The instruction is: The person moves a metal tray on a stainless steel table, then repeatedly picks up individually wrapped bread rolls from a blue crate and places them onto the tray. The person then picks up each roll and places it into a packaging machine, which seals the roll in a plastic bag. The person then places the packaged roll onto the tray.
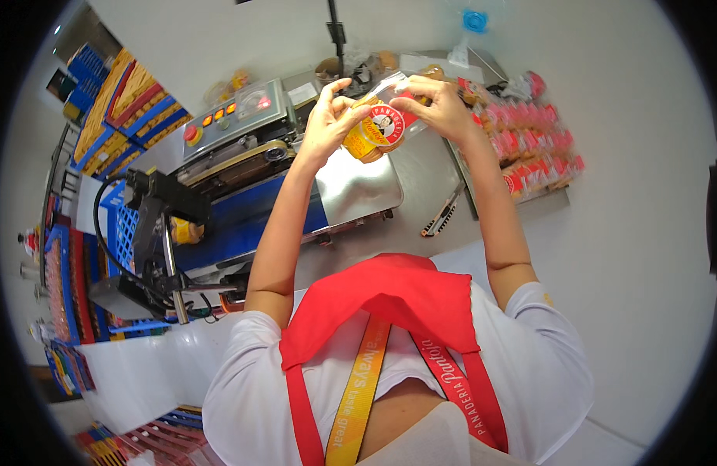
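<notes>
Above the far part of the steel table (421, 186), a clear plastic bag of round golden baked goods (368, 140) with a red and yellow label hangs between my two hands. My left hand (327, 124) grips its left side, thumb in front, with the index finger stretched upward. From the right, my right hand (440, 111) pinches the bag's upper edge between thumb and fingers. Just beneath the bag lies the shiny metal end plate (362, 186) of a conveyor machine.
The machine's blue belt (257, 217) runs left, beside a control box (238, 116) with lit buttons. Another bag (186, 231) sits on the belt near a black bracket (168, 198). A box cutter (444, 211) lies on the table. Rows of packed bags (533, 144) stand at right.
</notes>
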{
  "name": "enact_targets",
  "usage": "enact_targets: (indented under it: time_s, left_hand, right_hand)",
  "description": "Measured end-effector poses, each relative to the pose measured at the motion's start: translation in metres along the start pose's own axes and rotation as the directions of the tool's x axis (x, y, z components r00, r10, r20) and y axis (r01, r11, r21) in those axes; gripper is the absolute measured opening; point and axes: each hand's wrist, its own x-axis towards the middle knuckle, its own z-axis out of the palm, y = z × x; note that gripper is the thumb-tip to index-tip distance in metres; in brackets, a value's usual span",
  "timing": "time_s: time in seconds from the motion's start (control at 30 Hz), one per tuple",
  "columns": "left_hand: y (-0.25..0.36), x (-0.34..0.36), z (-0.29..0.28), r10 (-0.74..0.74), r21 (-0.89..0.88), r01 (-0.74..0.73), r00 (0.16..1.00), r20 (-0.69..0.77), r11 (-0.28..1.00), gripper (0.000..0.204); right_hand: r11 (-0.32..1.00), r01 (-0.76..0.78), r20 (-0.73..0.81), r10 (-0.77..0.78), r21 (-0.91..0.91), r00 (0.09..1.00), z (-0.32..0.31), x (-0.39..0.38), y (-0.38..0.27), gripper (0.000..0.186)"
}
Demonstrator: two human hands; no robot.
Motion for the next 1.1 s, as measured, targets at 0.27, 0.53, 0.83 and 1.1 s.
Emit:
enact_targets:
  time_s: [0.27, 0.53, 0.83, 1.1]
  left_hand:
    - [0.024, 0.105, 0.08, -0.016, -0.275, 0.113, 0.942, 0.334, 0.955, 0.098]
    - [-0.059, 0.171, 0.245, 0.298, -0.045, -0.321, 0.805, 0.514, 0.946, 0.126]
    - [-0.113, 0.172, 0.344, -0.155, -0.45, 0.159, 0.987, 0.048, 0.879, 0.101]
    - [-0.075, 0.155, 0.319, -0.372, -0.748, 0.451, 0.882, 0.29, 0.487, 0.031]
  right_hand:
    - [0.345, -0.127, -0.071, 0.508, 0.93, 0.858, -0.038, -0.046, 0.113, 0.033]
    - [-0.127, 0.268, -0.07, 0.781, 0.955, 0.62, -0.095, -0.105, 0.185, 0.031]
    - [0.575, 0.093, -0.526, 0.657, 0.813, 0.541, -0.115, -0.151, 0.181, 0.022]
    - [0.863, -0.198, -0.711, 0.498, 0.465, 0.497, -0.125, -0.132, 0.152, 0.017]
